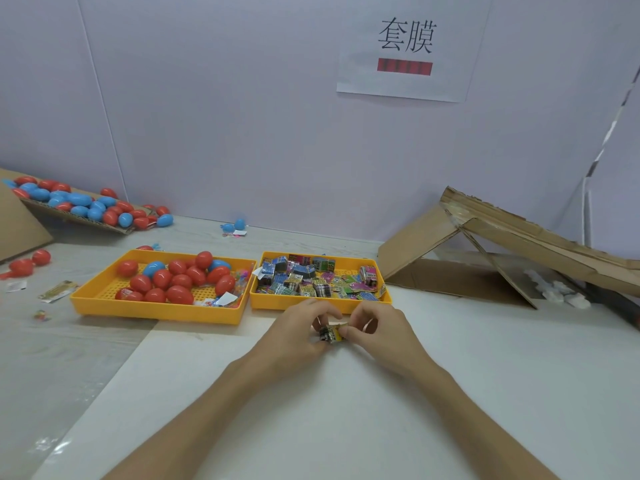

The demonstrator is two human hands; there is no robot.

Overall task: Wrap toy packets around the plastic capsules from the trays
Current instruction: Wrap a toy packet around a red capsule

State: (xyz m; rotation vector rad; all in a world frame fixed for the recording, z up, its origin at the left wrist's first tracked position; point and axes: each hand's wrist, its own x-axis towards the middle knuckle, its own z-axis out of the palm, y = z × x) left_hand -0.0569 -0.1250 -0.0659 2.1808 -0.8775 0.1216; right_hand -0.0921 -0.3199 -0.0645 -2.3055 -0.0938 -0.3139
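Both hands are meeting over the white bench (346, 410), the left hand (298, 336) and right hand (379, 332) pinching one folded packet (333, 333) between their fingertips. Just beyond are sitting two yellow trays: capsules (173, 282) left, packets (311, 278) right.

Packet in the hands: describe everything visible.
The packet is small, glossy printed film, dark with yellow patches, looking crumpled. It sits over the white sheet, just in front of the right tray. The left hand and right hand pinch it from either side, hiding much of it.
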